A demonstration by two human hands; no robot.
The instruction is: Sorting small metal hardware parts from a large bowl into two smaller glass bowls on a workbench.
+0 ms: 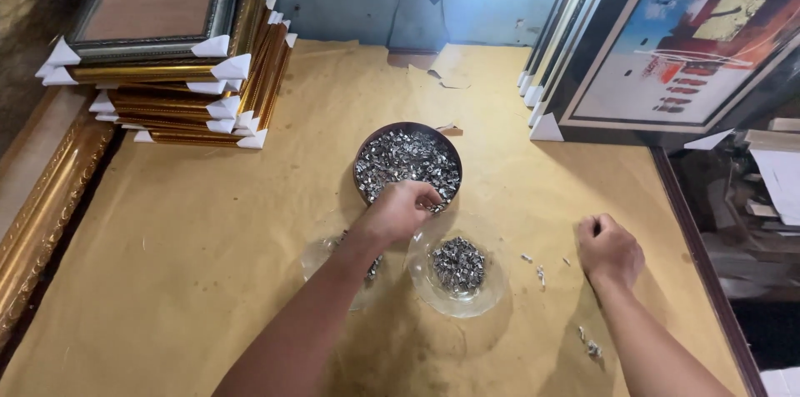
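While both forearms reach in from the near edge, the table [208, 222], covered in tan kraft paper, fills most of the view. Framed painting [692, 39] leans at the far right, white corner protectors on its lower corner. Stack of gilt picture frames [179, 55] sits at the far left corner, each corner capped in white; a loose gold moulding [46, 205] runs along the left edge.

Dark round bowl [407, 165] stands at table centre, filled to the rim with small silver metal pieces [400, 159]. Just nearer, a clear glass dish [457, 268] holds a smaller heap of the same pieces. A second clear dish [321, 259] lies to its left, largely hidden under the left forearm; contents only partly visible.

Left hand [398, 212] is over the near rim of the dark bowl, fingers curled down into the metal pieces, tips bunched together; whether they pinch a piece cannot be told. Right hand [610, 251] rests on the paper well right of the glass dish, closed into a loose fist; anything inside it is hidden.

A few stray metal pieces [540, 272] lie on the paper between glass dish and right hand, a few more near the right forearm.
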